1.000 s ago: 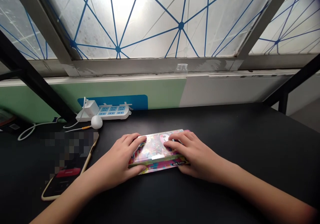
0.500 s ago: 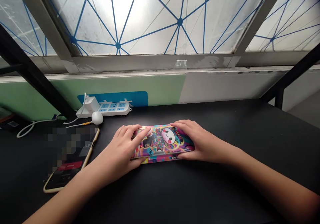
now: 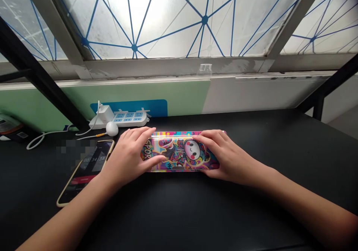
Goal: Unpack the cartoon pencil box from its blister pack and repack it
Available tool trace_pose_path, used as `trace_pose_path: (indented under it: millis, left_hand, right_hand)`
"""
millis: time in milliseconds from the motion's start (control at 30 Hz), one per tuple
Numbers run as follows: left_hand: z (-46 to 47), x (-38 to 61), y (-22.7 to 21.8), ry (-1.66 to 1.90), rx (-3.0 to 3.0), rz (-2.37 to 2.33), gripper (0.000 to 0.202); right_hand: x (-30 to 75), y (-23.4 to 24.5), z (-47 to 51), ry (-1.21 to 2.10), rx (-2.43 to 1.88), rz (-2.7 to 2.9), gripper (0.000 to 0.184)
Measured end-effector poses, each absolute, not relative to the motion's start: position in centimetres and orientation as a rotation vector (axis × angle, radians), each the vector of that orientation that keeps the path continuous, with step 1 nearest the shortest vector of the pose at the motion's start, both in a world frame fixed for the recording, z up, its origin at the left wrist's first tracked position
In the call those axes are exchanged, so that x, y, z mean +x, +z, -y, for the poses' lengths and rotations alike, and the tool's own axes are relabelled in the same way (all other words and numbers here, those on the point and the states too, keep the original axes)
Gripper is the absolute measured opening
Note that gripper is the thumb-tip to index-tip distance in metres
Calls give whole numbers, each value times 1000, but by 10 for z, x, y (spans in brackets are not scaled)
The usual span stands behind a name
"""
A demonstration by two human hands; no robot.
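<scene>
A flat, brightly patterned pencil box (image 3: 179, 154) with a round white cartoon face on its lid lies crosswise on the black table (image 3: 173, 213). My left hand (image 3: 134, 150) holds its left end, fingers at the far edge and thumb lying across the lid. At the right end, my right hand (image 3: 220, 150) grips the box, with fingers over the far part of the lid and the thumb at the near edge. Both palms hide the box's ends.
A phone (image 3: 89, 169) showing a running timer lies left of my left hand, partly behind my forearm. Behind it are a white power strip (image 3: 123, 118) with a plugged-in adapter, a round white knob-like piece (image 3: 112, 128) and cables. Black metal posts slant up at both sides before the window.
The box's far edge strip has come into view and its near side shows less. My left thumb has moved from the near edge onto the lid. The camera view has shifted slightly.
</scene>
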State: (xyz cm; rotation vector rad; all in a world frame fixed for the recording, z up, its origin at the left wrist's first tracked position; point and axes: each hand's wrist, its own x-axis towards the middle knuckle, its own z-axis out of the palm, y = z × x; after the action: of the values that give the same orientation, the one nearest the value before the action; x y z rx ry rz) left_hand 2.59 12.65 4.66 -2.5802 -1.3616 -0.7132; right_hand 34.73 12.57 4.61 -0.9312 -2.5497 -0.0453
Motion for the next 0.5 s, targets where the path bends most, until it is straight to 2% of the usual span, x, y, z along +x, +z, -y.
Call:
trace_pose_path:
  millis: [133,333,400,500]
  left_hand:
    - [-129,22,49,-776,-2564,1339,64]
    - [-125,17,62,-816,-2581,1225,75]
    - [-122,17,65,-775,-2560,1171,70]
    - [-114,21,65,-658,-2510,1073,49]
  right_hand:
    - [345,42,-125,-174,-886,2516,85]
    - [341,41,-122,-349,-799,2428,81]
    - [340,45,-119,-376,-808,2324,76]
    - [341,51,-118,-414,-873,2230,64]
